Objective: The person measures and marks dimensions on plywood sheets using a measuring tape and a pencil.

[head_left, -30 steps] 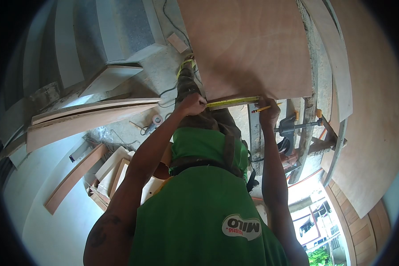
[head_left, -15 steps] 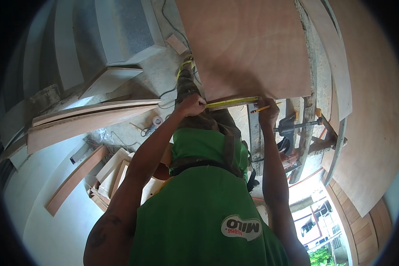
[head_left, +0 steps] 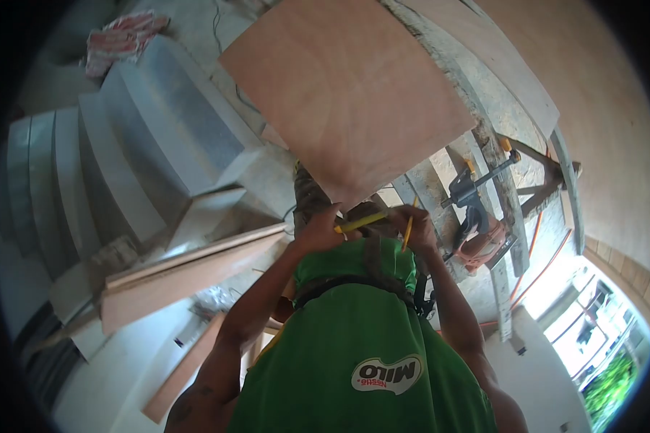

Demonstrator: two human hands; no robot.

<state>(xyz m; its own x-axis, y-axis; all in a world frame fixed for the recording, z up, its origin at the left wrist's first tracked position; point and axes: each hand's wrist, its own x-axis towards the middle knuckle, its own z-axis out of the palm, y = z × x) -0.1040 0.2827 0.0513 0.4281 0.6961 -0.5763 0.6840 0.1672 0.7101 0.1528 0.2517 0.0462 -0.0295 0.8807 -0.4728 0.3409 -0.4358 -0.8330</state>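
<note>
A yellow tape measure [head_left: 365, 221] spans the short gap between my two hands in front of my waist. My left hand [head_left: 321, 231] is closed on one end of it. The other end is in my right hand [head_left: 417, 229], whose fingers also grip a yellow pencil [head_left: 409, 227] pointing up and down. Just beyond my hands lies a brown plywood sheet [head_left: 347, 94], one corner towards me. It rests partly on wooden supports, and the tape is now apart from its edge.
A bar clamp [head_left: 477, 189] and a reddish-brown power tool [head_left: 484, 249] sit on the wooden frame at right. Long boards [head_left: 195, 270] lie at left, near grey-and-white steps [head_left: 170, 119]. A large plywood panel [head_left: 585, 108] stands far right. A cord [head_left: 242, 101] runs along the floor.
Both hands have drawn back from the sheet's edge towards my waist and come closer together, the tape span shortening. The pencil has turned more upright. My view has rotated, tilting the sheet.
</note>
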